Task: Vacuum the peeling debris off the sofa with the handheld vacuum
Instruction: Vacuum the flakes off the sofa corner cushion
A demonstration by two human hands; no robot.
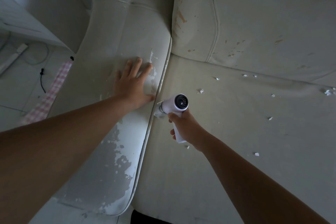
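Working the seam [161,82] between armrest [127,29] and seat [227,142], I have the right hand [184,127] wrapped round the grip of the vacuum [175,106], its nozzle [158,112] tucked low against that seam. The left hand [133,82] lies flat on the armrest, fingers straight. The two hands are near each other, not touching. To do this pass well, I'd press the armrest outward so the gap opens, then draw the nozzle slowly along the seam with its mouth flush, light enough not to scrape more surface loose. Flakes [201,91] lie scattered over the seat of the sofa [272,14], off to the right and well apart from the nozzle — I judge they want short, overlapping strokes afterwards.
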